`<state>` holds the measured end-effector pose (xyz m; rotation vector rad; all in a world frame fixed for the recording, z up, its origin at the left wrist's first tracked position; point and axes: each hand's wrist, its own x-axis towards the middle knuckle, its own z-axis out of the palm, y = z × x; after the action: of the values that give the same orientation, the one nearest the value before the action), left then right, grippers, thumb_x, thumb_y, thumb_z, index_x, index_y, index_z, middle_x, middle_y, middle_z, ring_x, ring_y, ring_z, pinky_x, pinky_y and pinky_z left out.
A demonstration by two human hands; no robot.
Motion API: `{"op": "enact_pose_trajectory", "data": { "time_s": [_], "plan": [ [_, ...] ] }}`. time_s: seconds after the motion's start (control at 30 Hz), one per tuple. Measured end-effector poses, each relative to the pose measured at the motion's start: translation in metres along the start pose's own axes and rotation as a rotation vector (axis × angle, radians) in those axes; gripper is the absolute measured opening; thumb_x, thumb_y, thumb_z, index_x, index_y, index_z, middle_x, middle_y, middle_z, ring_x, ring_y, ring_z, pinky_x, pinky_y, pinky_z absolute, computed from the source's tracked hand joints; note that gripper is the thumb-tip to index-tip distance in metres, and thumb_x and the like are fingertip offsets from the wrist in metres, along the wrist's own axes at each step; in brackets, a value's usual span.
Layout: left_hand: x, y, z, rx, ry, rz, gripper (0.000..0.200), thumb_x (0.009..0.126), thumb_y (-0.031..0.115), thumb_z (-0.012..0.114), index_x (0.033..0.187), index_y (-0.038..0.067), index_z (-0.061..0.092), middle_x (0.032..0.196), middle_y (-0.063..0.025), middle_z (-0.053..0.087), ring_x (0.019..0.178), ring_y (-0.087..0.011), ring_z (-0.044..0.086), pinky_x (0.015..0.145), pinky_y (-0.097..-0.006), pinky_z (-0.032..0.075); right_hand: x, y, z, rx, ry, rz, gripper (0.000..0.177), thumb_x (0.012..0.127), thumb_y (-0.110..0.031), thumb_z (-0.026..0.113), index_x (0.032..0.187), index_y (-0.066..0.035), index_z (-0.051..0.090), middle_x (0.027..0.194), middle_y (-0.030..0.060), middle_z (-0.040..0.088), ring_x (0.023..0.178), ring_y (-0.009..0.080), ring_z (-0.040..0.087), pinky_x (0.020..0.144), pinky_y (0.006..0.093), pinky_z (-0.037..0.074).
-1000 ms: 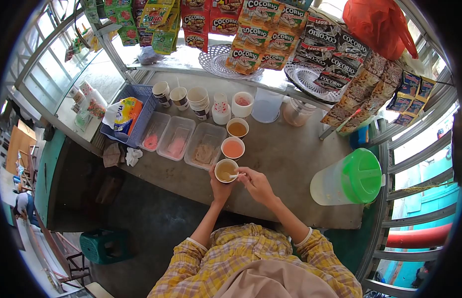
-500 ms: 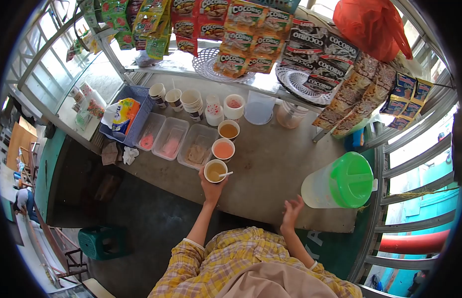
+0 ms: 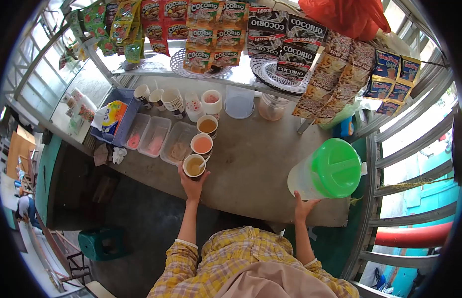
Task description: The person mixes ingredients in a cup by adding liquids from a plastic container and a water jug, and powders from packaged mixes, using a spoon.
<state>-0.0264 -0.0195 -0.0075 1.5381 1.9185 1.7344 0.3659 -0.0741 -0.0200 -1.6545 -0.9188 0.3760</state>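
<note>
Spill risk: my left hand [image 3: 192, 185] grips the full cup [image 3: 193, 166]; my right hand [image 3: 304, 204], merely spread against the pitcher [image 3: 323, 175] just beyond it, could tip that.

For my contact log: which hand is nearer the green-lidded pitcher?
Right. The right hand touches the pitcher on its near side; the left hand is far off, holding a cup.

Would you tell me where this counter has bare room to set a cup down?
The widest bare patch of counter lies between the row of three filled cups and the green-lidded jug. Left of the cups it is crowded: plastic tubs, stacked cups, blue basket.
</note>
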Motion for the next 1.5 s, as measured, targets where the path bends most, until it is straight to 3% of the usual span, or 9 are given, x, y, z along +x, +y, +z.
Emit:
{"op": "enact_pose_trajectory", "data": {
  "time_s": [0.33,0.47,0.63,0.73,0.87,0.93,1.03,1.23,1.5],
  "plan": [
    [-0.048,0.005,-0.057,0.162,0.065,-0.042,0.099,0.059,0.034,0.092,0.135,0.002,0.036,0.122,-0.0174,0.054,0.114,-0.0306,0.054,0.100,-0.0423,0.040,0.106,0.033,-0.063,0.035,-0.611,-0.046,0.097,0.071,-0.018,0.085,0.146,0.001,0.025,0.146,0.0159,0.034,0.135,0.0276,0.034,0.112,0.0384,0.024],
    [-0.042,0.006,-0.071,0.209,0.119,-0.068,0.090,0.061,0.039,0.090,0.129,0.004,0.042,0.118,-0.0114,0.056,0.111,-0.0265,0.055,0.092,-0.0400,0.042,0.087,0.018,-0.053,0.247,-0.456,0.049,0.097,0.070,-0.020,0.085,0.145,0.000,0.027,0.145,0.0161,0.035,0.134,0.0294,0.035,0.112,0.0397,0.026],
    [-0.016,-0.001,-0.089,0.217,0.190,-0.008,0.043,0.079,0.027,0.077,0.108,0.004,0.055,0.107,-0.0093,0.057,0.099,-0.0261,0.056,0.083,-0.0379,0.043,0.032,-0.021,-0.029,0.254,-0.181,-0.008,0.085,0.086,-0.017,0.070,0.151,-0.002,0.016,0.151,0.0177,0.025,0.135,0.0305,0.035,0.112,0.0408,0.027],
    [0.001,-0.010,-0.098,0.164,0.210,-0.046,0.020,0.084,0.015,0.068,0.096,0.003,0.058,0.098,-0.0121,0.057,0.095,-0.0296,0.057,0.084,-0.0391,0.044,0.005,-0.030,0.005,0.442,0.006,0.195,0.083,0.087,-0.011,0.065,0.153,-0.008,0.014,0.149,0.0117,0.032,0.136,0.0277,0.034,0.110,0.0409,0.030],
    [0.028,-0.035,-0.107,0.222,0.268,-0.061,0.010,0.084,0.012,0.065,0.088,0.004,0.061,0.092,-0.0091,0.059,0.086,-0.0252,0.058,0.072,-0.0331,0.044,-0.040,-0.059,0.046,0.218,-0.200,0.203,0.067,0.086,-0.010,0.063,0.146,-0.012,0.035,0.149,0.0102,0.033,0.131,0.0252,0.041,0.103,0.0374,0.036],
    [0.045,-0.047,-0.117,0.201,0.266,-0.047,0.009,0.084,0.011,0.065,0.088,0.004,0.061,0.092,-0.0087,0.059,0.085,-0.0252,0.058,0.072,-0.0332,0.044,-0.057,-0.110,0.066,0.113,-0.589,-0.026,0.056,0.085,-0.010,0.064,0.138,-0.012,0.049,0.147,0.0087,0.036,0.128,0.0235,0.044,0.101,0.0354,0.038],
    [0.076,-0.074,-0.151,0.169,0.232,-0.028,0.009,0.084,0.011,0.065,0.088,0.005,0.061,0.093,-0.0082,0.058,0.085,-0.0250,0.057,0.072,-0.0337,0.044,-0.092,-0.171,0.120,0.062,-0.539,-0.095,0.038,0.083,-0.009,0.065,0.121,-0.011,0.063,0.141,0.0076,0.040,0.128,0.0256,0.044,0.099,0.0386,0.038],
    [0.137,-0.147,-0.232,0.296,0.119,-0.099,0.022,0.083,0.014,0.067,0.100,0.003,0.059,0.103,-0.0128,0.055,0.099,-0.0304,0.054,0.085,-0.0404,0.044,-0.129,-0.219,0.220,0.072,-0.181,-0.199,0.054,0.081,-0.011,0.066,0.133,-0.013,0.051,0.131,0.0070,0.045,0.112,0.0214,0.048,0.085,0.0365,0.041],
    [0.208,-0.219,-0.271,0.684,-0.009,-0.407,0.050,0.083,0.042,0.067,0.113,0.004,0.058,0.107,-0.0157,0.059,0.104,-0.0356,0.057,0.083,-0.0459,0.047,-0.141,-0.177,0.255,-0.046,-0.118,-0.043,0.054,0.084,-0.017,0.069,0.134,-0.009,0.050,0.124,0.0092,0.045,0.109,0.0222,0.048,0.093,0.0367,0.041]
  ]
}}
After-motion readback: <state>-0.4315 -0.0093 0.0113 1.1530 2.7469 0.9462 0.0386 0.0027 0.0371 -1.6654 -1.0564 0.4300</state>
